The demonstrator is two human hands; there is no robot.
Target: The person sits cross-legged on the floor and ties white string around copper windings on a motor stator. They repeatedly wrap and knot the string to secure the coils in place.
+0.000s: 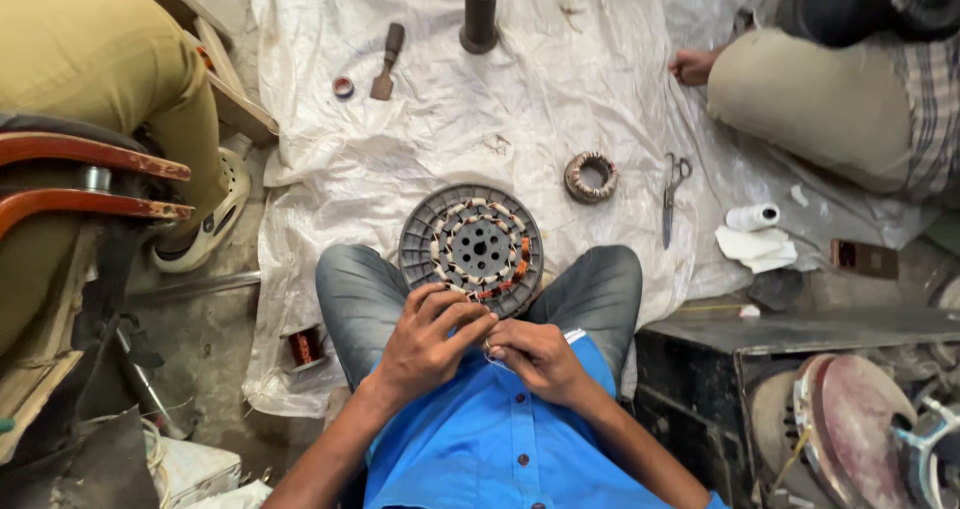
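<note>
Left grip [432,337] and right grip [532,357] are pinching thin wire together, touching at the fingertips, just beside the round stator [471,247] resting between the knees.

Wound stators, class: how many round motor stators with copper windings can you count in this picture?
2. The large stator rests between the person's knees, just beyond both hands; the small stator lies on the white sheet left of the scissors. Others may be hidden.
</note>
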